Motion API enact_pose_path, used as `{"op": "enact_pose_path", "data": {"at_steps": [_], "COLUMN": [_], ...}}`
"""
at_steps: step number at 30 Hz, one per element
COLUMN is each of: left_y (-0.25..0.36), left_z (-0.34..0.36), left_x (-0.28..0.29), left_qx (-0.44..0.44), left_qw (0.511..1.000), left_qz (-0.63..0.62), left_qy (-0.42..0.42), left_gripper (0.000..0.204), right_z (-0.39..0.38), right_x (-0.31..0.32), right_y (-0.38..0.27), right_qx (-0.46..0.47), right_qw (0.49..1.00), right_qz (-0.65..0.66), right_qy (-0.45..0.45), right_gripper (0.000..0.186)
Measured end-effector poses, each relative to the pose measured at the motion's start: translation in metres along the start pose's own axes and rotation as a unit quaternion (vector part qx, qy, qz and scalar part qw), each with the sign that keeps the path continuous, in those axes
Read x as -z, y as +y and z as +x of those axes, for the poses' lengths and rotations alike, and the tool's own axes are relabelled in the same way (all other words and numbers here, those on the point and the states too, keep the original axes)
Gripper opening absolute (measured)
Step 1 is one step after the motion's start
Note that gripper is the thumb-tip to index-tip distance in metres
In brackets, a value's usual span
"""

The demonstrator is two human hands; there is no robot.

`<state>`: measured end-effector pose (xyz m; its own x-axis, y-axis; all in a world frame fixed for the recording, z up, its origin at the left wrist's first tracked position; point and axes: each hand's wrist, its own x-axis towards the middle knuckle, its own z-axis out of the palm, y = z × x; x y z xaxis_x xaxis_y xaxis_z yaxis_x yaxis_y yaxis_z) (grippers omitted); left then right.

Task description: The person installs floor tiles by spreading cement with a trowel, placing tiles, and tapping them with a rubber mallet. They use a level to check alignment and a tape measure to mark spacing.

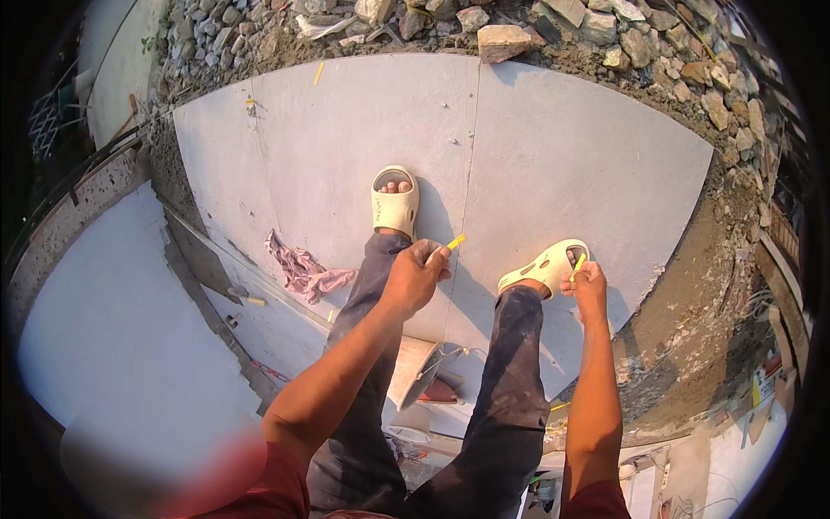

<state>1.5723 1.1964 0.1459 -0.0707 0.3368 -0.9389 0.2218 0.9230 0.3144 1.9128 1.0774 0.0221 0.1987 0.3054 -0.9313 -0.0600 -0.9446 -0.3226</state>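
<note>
My left hand (419,272) is closed on a small yellow strip (456,241), pinched at the fingertips in front of my left leg. My right hand (586,290) pinches another yellow strip (577,266) just over my right foot. Both feet, in cream slide sandals (393,208), are on pale grey paving (588,138) crossed by thin seams. A crumpled pink cloth (303,272) lies left of my left leg. Between my legs, partly hidden, stands a pale bucket (411,363) with a wire handle.
Broken stones (627,39) and dirt border the far side, with one larger rock (501,43) on the paving's edge. Loose sand (692,251) runs along the right. At the left is a curved concrete rim (82,212) beside a white surface (112,311). Boards and wires (778,303) lie at the far right.
</note>
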Motion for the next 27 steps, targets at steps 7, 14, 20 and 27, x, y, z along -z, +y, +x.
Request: {"op": "enact_pose_path", "data": {"at_steps": [7,14,20,27], "left_y": [-0.090,-0.054,-0.024,0.012], "left_z": [-0.118,-0.060,-0.052,-0.044], "left_x": [0.018,0.057,0.105,0.153], "left_qx": [0.126,0.040,0.001,-0.017], "left_qw": [0.970,0.973,0.954,0.926], "left_qz": [-0.201,-0.202,-0.282,-0.372], "left_qy": [-0.056,-0.107,-0.105,-0.066], "left_gripper": [0.022,0.021,0.027,0.023], "right_z": [-0.023,0.060,0.122,0.142], "right_x": [-0.214,-0.412,-0.537,-0.586], "right_y": [-0.176,-0.298,-0.359,-0.354], "right_qx": [0.082,0.191,0.323,0.411], "right_qw": [0.944,0.905,0.855,0.754], "right_qz": [-0.235,-0.299,-0.386,-0.512], "right_qy": [-0.217,-0.234,-0.123,0.015], "right_gripper": [0.028,0.011,0.043,0.048]}}
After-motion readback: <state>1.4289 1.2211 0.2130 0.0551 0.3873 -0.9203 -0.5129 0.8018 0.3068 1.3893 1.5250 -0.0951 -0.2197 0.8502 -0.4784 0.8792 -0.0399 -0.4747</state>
